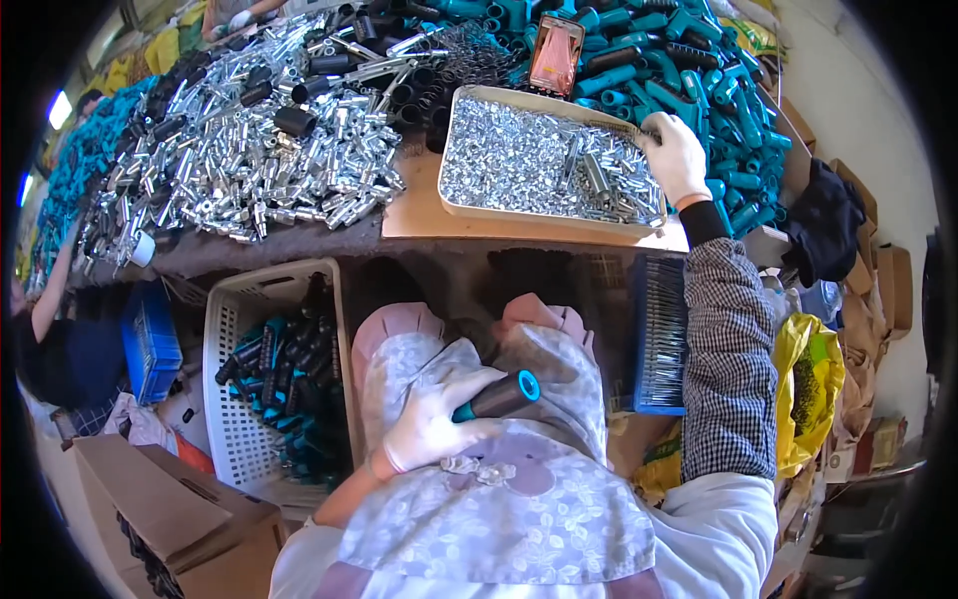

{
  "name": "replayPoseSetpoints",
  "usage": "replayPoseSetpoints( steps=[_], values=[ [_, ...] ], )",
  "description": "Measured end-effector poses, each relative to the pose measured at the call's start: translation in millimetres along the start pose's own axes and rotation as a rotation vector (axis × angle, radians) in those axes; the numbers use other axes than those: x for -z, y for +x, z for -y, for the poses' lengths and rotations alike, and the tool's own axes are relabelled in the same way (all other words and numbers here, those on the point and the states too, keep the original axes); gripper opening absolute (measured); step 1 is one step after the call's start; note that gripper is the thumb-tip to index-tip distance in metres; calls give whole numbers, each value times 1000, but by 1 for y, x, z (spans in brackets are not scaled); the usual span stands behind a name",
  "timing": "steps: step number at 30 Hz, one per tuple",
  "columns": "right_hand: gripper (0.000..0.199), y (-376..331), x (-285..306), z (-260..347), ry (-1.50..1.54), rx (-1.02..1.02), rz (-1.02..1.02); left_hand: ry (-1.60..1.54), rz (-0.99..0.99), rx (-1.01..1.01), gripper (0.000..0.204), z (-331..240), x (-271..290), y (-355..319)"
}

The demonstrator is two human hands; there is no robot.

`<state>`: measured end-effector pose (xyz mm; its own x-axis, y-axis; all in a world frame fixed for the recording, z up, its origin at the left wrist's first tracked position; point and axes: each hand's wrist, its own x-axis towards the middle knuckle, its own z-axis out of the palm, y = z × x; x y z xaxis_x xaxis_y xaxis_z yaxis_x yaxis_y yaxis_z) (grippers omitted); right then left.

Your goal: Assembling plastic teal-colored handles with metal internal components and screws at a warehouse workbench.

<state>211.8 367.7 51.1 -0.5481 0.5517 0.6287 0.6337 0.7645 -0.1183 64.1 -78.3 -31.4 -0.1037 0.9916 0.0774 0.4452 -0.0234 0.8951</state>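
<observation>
My left hand [434, 424], in a white glove, is wrapped round a black and teal tool handle [504, 396]. It holds the handle over my lap, with the round teal-ringed end pointing right. My right hand [676, 158], also gloved, reaches to the upper right corner of a shallow cream tray [549, 224]. Its fingers are curled in at the tray's edge, and whatever they grip is hidden. Small shiny metal parts [519, 150] fill the tray, with longer metal pieces [599, 178] at its right side.
Loose metal sockets [289, 170] heap up on the bench at left. Teal handles [728, 180] pile up at right, beside a clear-fronted pack [556, 55]. Below stand a white basket [228, 419] of black and teal handles, a blue bin [661, 410] of metal rods and a cardboard box [150, 489].
</observation>
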Motion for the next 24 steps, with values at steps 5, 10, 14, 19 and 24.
replayPoseSetpoints(
  steps=[5, 10, 14, 19, 24],
  values=[
    [17, -11, 29, 35, 96, 43, -73, -36, -85, -79, 64, 12, 0, -16],
    [15, -13, 61, 75, 481, 40, -198, -114, -210, -82, 64, 15, -1, -22],
    [23, -52, 88, 146, 731, 50, 176, 35, -226, 42, 64, 12, 14, -14],
    [19, -123, 73, 175, 999, -8, 651, -7, -211, 95, 57, -1, 19, 24],
    [18, -145, 44, 174, 944, 36, 530, 315, -50, 149, 61, -4, 24, 46]
  ],
)
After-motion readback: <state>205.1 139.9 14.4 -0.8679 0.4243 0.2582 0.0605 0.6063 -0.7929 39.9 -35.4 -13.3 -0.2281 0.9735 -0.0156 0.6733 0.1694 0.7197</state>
